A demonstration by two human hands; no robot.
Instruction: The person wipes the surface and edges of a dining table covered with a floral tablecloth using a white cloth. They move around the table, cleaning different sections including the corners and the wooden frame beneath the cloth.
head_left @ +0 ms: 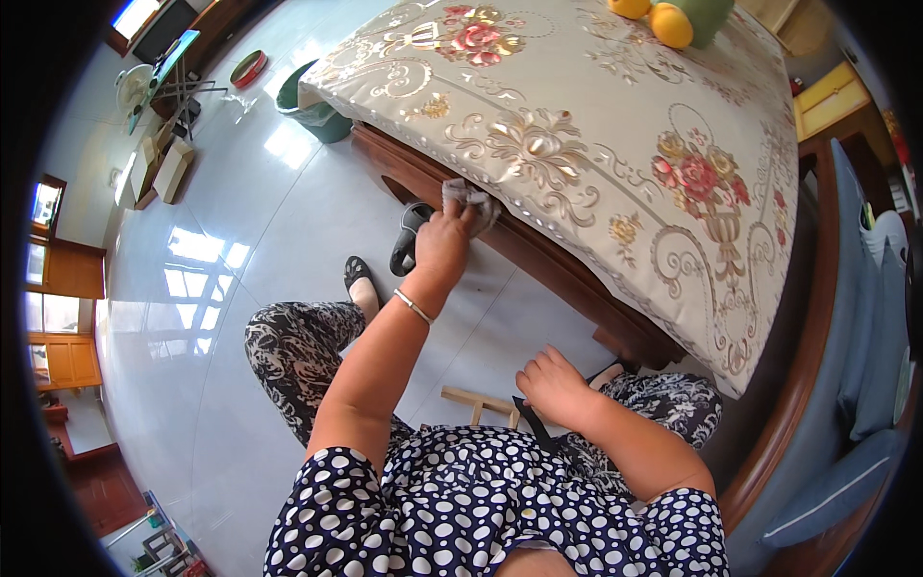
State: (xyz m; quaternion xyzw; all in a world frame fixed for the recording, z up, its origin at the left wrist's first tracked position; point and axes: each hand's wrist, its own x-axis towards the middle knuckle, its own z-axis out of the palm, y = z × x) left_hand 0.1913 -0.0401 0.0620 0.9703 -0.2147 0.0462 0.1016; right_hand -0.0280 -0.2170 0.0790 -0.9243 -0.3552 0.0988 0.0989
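Observation:
My left hand (444, 240) is closed round a crumpled grey cloth (484, 213). It presses the cloth against the dark wooden side of the table (538, 252), just below the hanging hem of a cream, flower-patterned tablecloth (538, 144). Over my lap, my right hand (558, 389) has its fingers curled in. A black strap (534, 423) runs beside those fingers; whether they grip it or anything else is hidden.
Left of the table stands a green bin (322, 117). A black shoe-like item (410, 238) lies on the floor below my left hand. Yellow-orange fruit (670, 26) sits on the far tabletop. A wooden bench with blue cushions (851, 288) lines the right. A small wooden stool (479, 399) shows between my legs.

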